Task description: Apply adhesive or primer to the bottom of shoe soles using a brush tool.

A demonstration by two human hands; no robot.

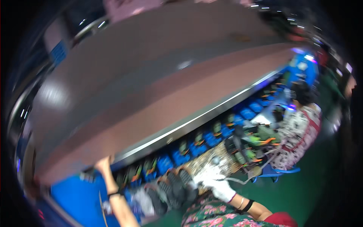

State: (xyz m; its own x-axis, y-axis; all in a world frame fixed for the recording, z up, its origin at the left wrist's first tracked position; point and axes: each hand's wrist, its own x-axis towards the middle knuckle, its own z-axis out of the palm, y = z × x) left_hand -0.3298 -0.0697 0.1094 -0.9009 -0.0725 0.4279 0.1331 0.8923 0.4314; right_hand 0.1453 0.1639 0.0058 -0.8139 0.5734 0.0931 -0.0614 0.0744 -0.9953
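My bare left hand (pixel 104 163) reaches to the near edge of a long brownish surface with a metal rim (pixel 166 137). It seems to touch that edge, but motion blur smears its fingers. My right hand (pixel 223 190), in a white glove, is low at the centre, beside a bright white patch (pixel 206 173) that I cannot make out. Between my arms sits a row of dark shoes (pixel 172 191), with a crumpled, pale, clear-looking bag (pixel 143 202) at its left end. Whether the right hand holds anything is too blurred to tell.
Below the rim runs a line of blue holders (pixel 165 163) with dark, orange-trimmed shoes. A speckled worktop (pixel 215 159) lies ahead of my right hand. At right, a person in a patterned top (pixel 298 136) sits beside piled shoe parts (pixel 261 138). The floor (pixel 280 193) is green.
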